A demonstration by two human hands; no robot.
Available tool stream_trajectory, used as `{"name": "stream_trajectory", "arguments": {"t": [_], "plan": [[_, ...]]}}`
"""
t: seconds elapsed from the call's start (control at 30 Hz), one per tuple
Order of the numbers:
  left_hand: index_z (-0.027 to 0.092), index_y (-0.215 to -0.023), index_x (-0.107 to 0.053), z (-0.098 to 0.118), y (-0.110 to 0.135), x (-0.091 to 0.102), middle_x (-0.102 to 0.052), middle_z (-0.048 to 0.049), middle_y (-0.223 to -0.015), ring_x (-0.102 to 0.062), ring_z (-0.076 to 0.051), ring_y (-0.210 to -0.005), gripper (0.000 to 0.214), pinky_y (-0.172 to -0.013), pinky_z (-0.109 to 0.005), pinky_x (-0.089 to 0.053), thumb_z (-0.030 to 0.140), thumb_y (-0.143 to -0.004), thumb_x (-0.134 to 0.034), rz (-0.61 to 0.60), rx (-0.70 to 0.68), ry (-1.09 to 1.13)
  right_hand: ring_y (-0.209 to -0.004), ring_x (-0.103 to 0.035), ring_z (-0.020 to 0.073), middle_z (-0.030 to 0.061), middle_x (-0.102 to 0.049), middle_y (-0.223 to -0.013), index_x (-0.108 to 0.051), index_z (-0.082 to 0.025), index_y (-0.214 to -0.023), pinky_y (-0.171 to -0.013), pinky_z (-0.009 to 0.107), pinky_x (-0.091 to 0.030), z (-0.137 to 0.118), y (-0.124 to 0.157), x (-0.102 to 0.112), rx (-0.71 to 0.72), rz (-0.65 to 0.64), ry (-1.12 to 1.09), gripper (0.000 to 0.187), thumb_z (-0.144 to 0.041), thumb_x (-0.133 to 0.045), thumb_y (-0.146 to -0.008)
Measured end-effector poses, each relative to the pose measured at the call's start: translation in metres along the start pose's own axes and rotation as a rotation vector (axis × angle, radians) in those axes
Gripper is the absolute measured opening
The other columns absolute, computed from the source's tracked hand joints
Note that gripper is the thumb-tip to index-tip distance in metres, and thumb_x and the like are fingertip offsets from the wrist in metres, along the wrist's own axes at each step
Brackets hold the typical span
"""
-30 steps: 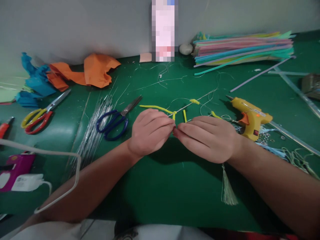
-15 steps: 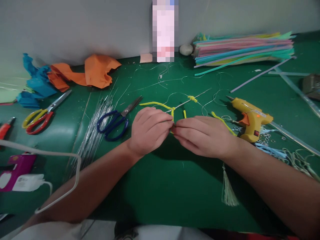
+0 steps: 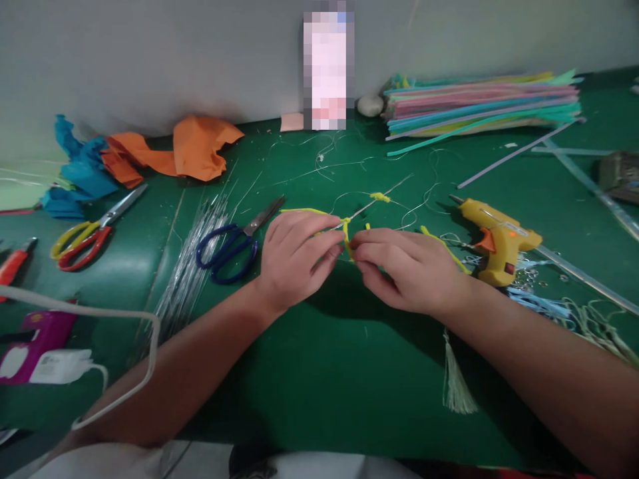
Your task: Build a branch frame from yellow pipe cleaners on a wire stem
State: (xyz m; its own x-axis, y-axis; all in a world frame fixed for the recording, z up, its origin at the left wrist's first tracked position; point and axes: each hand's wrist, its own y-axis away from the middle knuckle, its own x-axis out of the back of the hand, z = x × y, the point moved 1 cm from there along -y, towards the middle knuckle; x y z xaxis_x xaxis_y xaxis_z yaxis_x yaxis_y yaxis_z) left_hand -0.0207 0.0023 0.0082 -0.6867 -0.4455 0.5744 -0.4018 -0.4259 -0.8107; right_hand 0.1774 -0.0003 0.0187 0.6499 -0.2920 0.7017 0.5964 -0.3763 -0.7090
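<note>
Yellow pipe cleaner (image 3: 345, 229), seemingly wired, grip of left hand (image 3: 294, 256) and right hand (image 3: 409, 269) pinching it, green table (image 3: 319, 372), grey wall (image 3: 150, 60)

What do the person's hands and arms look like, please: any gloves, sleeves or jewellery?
Both are bare. The left hand and right hand wear no gloves, and no rings show. The left forearm and right forearm carry no sleeve, watch or bracelet as far as the picture's lower edge.

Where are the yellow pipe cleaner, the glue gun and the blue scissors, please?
yellow pipe cleaner (image 3: 299, 211), head view, on its free left end.
glue gun (image 3: 499, 236), head view, on its yellow body.
blue scissors (image 3: 265, 213), head view, on the blades.
</note>
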Motion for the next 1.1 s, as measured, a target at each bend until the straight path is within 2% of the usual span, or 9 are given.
{"name": "stream_trajectory", "arguments": {"t": [0.17, 0.23, 0.33, 0.4, 0.5, 0.63, 0.73, 0.87, 1.1], "plan": [[0.023, -0.115, -0.062, -0.004, -0.012, 0.019, -0.069, -0.0086, -0.122, -0.063, -0.026, -0.115, 0.029, -0.103, -0.049, -0.045, 0.027, -0.087, -0.059, -0.128, 0.225, 0.180, -0.074, -0.069, 0.0178, 0.0040, -0.072, -0.089, -0.056, -0.023, -0.104, -0.061, 0.029, -0.054, 0.003, 0.000, 0.001, -0.206, 0.051, -0.164, 0.020, -0.019, -0.059, -0.084], [0.023, -0.115, -0.064, -0.012, -0.019, 0.028, -0.068, -0.0073, -0.124, -0.061, -0.025, -0.117, 0.026, -0.102, -0.046, -0.047, 0.030, -0.092, -0.055, -0.057, 0.387, 0.285, -0.078, -0.070, 0.0195, 0.0047, -0.072, -0.088, -0.058, -0.023, -0.103, -0.065, 0.031, -0.056, 0.003, -0.002, 0.005, -0.229, 0.110, -0.197, 0.020, -0.020, -0.063, -0.084], [0.024, -0.101, -0.071, -0.031, -0.026, 0.036, -0.074, 0.0005, -0.106, -0.064, -0.021, -0.106, 0.020, -0.095, -0.042, -0.050, 0.035, -0.095, -0.056, 0.026, 0.711, 0.307, -0.079, -0.070, 0.0205, 0.0041, -0.070, -0.085, -0.060, -0.026, -0.098, -0.068, 0.035, -0.057, 0.004, -0.004, 0.009, -0.250, 0.212, -0.272, 0.018, -0.015, -0.064, -0.084], [0.024, -0.095, -0.074, -0.043, -0.028, 0.037, -0.076, 0.0008, -0.099, -0.066, -0.021, -0.099, 0.023, -0.089, -0.040, -0.052, 0.042, -0.094, -0.059, -0.119, 0.860, 0.339, -0.082, -0.070, 0.0218, 0.0049, -0.070, -0.089, -0.061, -0.027, -0.098, -0.070, 0.038, -0.059, 0.005, -0.003, 0.009, -0.281, 0.275, -0.362, 0.019, -0.014, -0.063, -0.084], [0.021, -0.092, -0.076, -0.054, -0.027, 0.034, -0.077, -0.0064, -0.099, -0.069, -0.023, -0.097, 0.034, -0.088, -0.039, -0.053, 0.051, -0.090, -0.060, -0.330, 0.996, 0.426, -0.088, -0.070, 0.0239, 0.0066, -0.069, -0.097, -0.061, -0.027, -0.100, -0.073, 0.042, -0.059, 0.005, 0.001, 0.008, -0.318, 0.352, -0.491, 0.021, -0.014, -0.063, -0.083], [0.016, -0.088, -0.076, -0.055, -0.020, 0.026, -0.078, -0.0124, -0.088, -0.073, -0.024, -0.086, 0.045, -0.086, -0.040, -0.056, 0.059, -0.086, -0.062, -0.346, 1.166, 0.691, -0.088, -0.070, 0.0250, 0.0064, -0.068, -0.094, -0.060, -0.027, -0.100, -0.072, 0.043, -0.058, 0.007, 0.003, 0.005, -0.325, 0.425, -0.547, 0.021, -0.013, -0.061, -0.084], [0.015, -0.087, -0.076, -0.049, -0.017, 0.019, -0.077, -0.0131, -0.078, -0.073, -0.024, -0.075, 0.048, -0.076, -0.039, -0.057, 0.061, -0.085, -0.062, -0.422, 1.257, 0.877, -0.090, -0.071, 0.0263, 0.0068, -0.068, -0.094, -0.058, -0.028, -0.099, -0.072, 0.044, -0.059, 0.010, 0.003, 0.004, -0.308, 0.432, -0.551, 0.019, -0.015, -0.059, -0.085], [0.014, -0.084, -0.076, -0.038, -0.019, 0.017, -0.073, -0.0080, -0.066, -0.065, -0.016, -0.057, 0.036, -0.059, -0.030, -0.053, 0.049, -0.083, -0.069, -0.507, 1.330, 1.020, -0.093, -0.070, 0.0265, 0.0080, -0.069, -0.100, -0.056, -0.025, -0.101, -0.074, 0.044, -0.059, 0.015, 0.006, 0.002, -0.254, 0.402, -0.546, 0.022, -0.018, -0.063, -0.080], [0.018, -0.087, -0.076, -0.025, -0.022, 0.018, -0.071, -0.0035, -0.066, -0.050, -0.009, -0.043, 0.033, -0.045, -0.026, -0.041, 0.048, -0.088, -0.063, -0.389, 1.304, 1.011, -0.095, -0.069, 0.0273, 0.0095, -0.068, -0.105, -0.055, -0.027, -0.096, -0.077, 0.046, -0.059, 0.018, 0.008, 0.001, -0.294, 0.291, -0.463, 0.021, -0.020, -0.065, -0.079]]}}
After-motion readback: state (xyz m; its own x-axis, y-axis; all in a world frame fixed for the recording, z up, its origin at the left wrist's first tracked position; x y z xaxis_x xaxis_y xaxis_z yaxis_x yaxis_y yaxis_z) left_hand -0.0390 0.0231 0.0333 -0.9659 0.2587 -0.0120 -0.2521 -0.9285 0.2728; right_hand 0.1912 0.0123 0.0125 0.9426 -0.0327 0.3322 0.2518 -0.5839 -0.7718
